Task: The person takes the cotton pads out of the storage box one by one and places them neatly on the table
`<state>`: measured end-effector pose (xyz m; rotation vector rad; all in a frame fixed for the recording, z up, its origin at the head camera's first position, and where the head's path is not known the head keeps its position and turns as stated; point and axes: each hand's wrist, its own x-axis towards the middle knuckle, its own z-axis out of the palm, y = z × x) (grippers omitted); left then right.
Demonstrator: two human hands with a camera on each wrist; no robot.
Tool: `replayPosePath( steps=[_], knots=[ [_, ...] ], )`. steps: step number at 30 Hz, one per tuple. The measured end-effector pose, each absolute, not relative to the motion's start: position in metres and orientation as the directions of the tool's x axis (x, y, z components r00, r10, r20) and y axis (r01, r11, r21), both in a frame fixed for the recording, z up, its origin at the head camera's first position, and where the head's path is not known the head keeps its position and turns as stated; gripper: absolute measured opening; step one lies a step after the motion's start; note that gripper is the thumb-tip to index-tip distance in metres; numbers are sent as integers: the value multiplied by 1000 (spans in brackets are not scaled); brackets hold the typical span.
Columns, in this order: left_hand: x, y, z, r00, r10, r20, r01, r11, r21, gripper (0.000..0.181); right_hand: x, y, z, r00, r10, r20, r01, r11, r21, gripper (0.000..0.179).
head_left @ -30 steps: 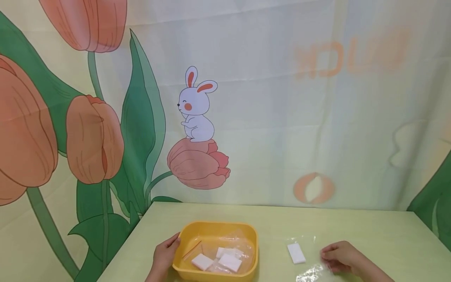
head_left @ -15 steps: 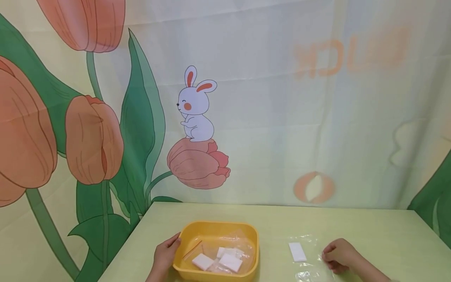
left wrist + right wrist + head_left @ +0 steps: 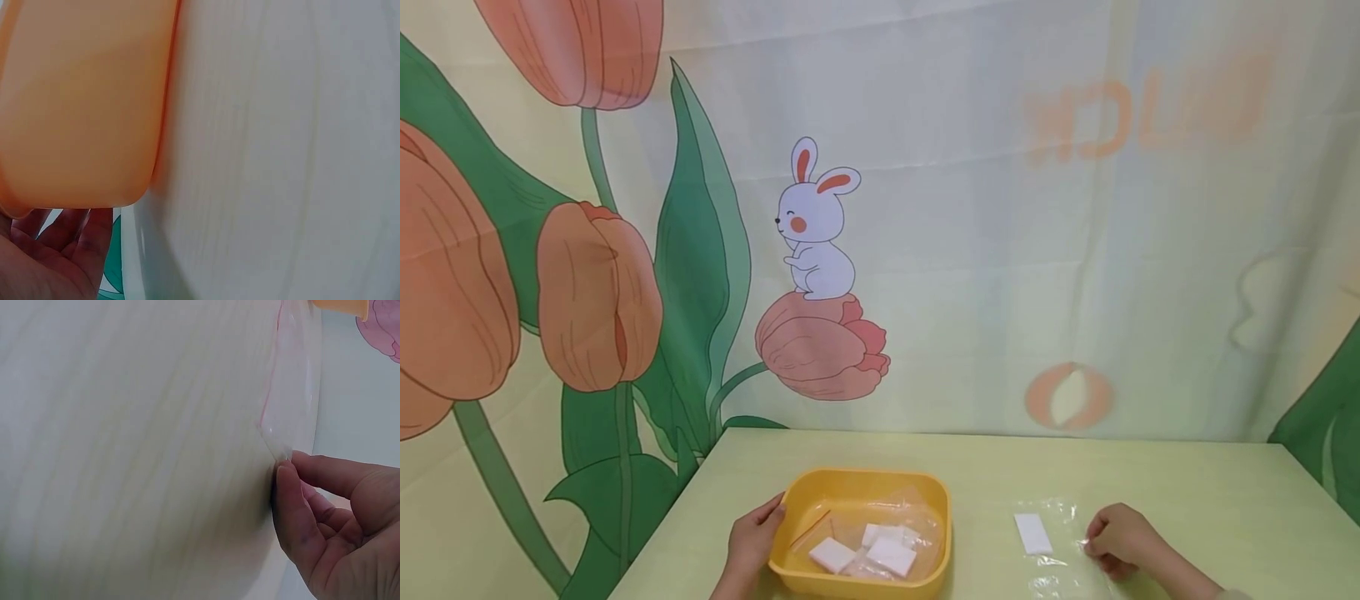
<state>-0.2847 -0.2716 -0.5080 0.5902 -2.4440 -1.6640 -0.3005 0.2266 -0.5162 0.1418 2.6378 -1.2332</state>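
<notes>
My left hand (image 3: 751, 540) holds the left wall of a yellow plastic basin (image 3: 868, 477), its thumb near the rim. In the left wrist view the fingers (image 3: 92, 247) lie behind the basin (image 3: 81, 125), partly hidden. My right hand (image 3: 1123, 537) pinches the right edge of a clear zip bag (image 3: 1071, 533) between thumb and fingertips. A white rectangular block (image 3: 1033, 533) lies at that bag's left part, on the table. The right wrist view shows the bag's corner (image 3: 281, 434) in the pinch, with a red seal line along it.
Inside the basin lie several white blocks (image 3: 891, 556) and clear bags, one with a red-orange seal strip (image 3: 811, 528). All stands on a pale green table (image 3: 985, 467). Behind it hangs a cloth (image 3: 940, 250) printed with tulips and a rabbit.
The right hand and the bag have shifted slightly away from me, and the bag lies flatter. The left hand and basin have hardly moved.
</notes>
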Motion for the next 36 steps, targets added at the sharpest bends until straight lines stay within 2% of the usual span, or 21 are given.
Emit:
replayPosePath(
  steps=[17,28,36],
  knots=[
    [-286,-270,-509,-907,-402,-126,-268,321,909,42,-304,228,-513,-962,-24,-273,182,689,-701,13],
    [-285,-270,-509,-913,-397,-93,-242,346,906,41,-307,233,-501,-957,-45,-285,173,703,-690,25],
    [-285,-269,-508,-911,-397,-113,-254,324,912,42,-310,242,-484,-948,-135,-287,139,635,-760,36]
  ],
)
